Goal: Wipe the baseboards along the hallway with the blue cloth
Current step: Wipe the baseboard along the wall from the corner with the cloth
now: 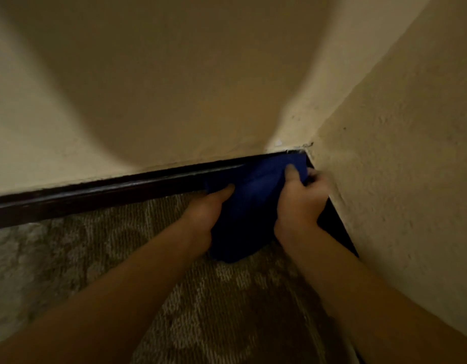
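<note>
Where baseboards (95,191) meet, hands apparently grip cloth (249,203).

- carpet (69,271): patterned, grey-brown, under me, running up to the wall corner
- walls (174,88): beige, textured, two meet above the carpet's far corner
</note>
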### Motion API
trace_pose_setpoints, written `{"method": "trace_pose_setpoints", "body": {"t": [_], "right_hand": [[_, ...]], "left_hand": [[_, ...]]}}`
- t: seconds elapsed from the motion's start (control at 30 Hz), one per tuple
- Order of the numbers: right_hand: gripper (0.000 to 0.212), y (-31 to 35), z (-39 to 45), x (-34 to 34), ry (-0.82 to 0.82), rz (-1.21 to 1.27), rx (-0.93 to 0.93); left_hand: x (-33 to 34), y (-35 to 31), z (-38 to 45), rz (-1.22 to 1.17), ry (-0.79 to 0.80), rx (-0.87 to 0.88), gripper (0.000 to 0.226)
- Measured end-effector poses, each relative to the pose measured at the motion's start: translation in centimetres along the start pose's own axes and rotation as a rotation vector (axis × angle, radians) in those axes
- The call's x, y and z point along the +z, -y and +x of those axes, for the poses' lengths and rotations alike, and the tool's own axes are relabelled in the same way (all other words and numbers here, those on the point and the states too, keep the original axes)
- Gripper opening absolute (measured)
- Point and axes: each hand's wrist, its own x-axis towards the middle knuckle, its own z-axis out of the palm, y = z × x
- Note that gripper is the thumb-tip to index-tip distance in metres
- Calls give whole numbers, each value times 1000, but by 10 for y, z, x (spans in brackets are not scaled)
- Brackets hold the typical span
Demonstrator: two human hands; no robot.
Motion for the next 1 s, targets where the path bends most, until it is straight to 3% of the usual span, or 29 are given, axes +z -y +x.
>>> {"method": "trace_pose_setpoints", "body": {"t": [0.17, 0.27, 0.4, 0.5, 0.53, 0.6, 0.67, 0.83, 1.0], "right_hand": [[17, 12, 20, 20, -97, -174, 53], [12, 8, 6, 24, -16, -229, 2], [18, 2, -12, 24, 223, -272, -43], [15, 6, 1, 23, 139, -258, 38], [14, 7, 8, 22, 77, -235, 61], [15, 8, 16, 25, -2, -199, 114], [16, 9, 13, 31, -9, -181, 156], [18, 8, 7, 26, 137, -227, 158], [22, 22, 24, 15, 97, -168, 244]], "left_hand": [[17, -5, 3, -33, 8, -21, 38], [2, 2, 8, -31, -70, 15, 33], [-16, 27, 13, -169, -189, 4, 69], [-13, 26, 16, -134, -175, 14, 86], [-8, 18, 11, -99, -144, 29, 83], [-4, 6, 7, -19, -109, 87, 55], [-9, -1, 8, -1, -105, 84, 36], [-27, 6, 11, -60, -128, 56, 51], [6, 0, 4, -10, -63, 52, 43]]}}
